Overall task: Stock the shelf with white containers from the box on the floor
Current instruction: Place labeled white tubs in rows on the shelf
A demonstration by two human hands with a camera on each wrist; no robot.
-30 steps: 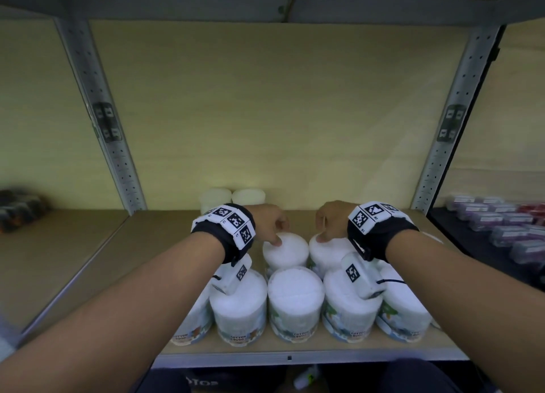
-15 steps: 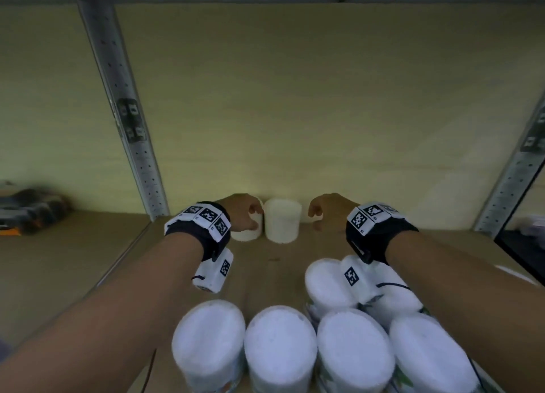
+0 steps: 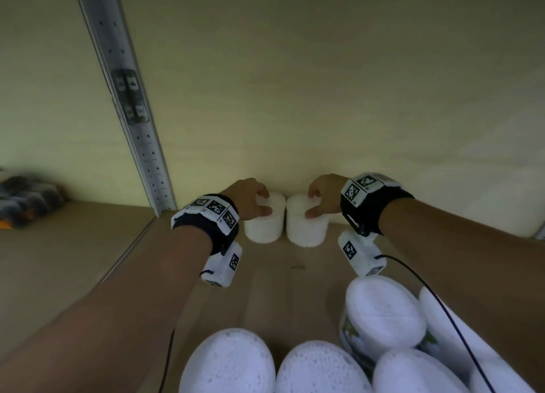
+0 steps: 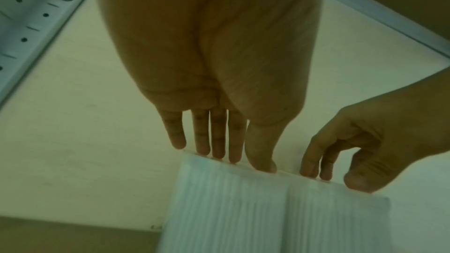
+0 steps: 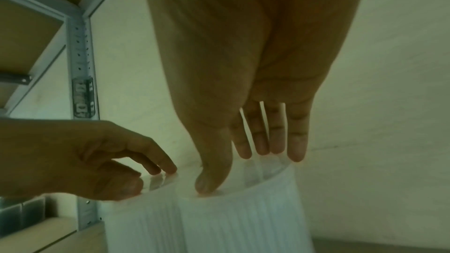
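Two white ribbed containers stand side by side against the back wall of the shelf. My left hand holds the left container from above, thumb at its near rim, fingers over the far rim. In the same way my right hand holds the right container. The left wrist view has my left hand on its container. In the right wrist view my right hand sits on its container. The box on the floor is out of view.
Several white-lidded containers crowd the front of the shelf below my arms. A bare strip of shelf board lies between them and the back pair. A perforated metal upright rises at the left, with dark packages beyond it.
Both hands left the second-row containers and reached to the back of the shelf, where they now hold the two rear containers. My head has moved forward and lower.
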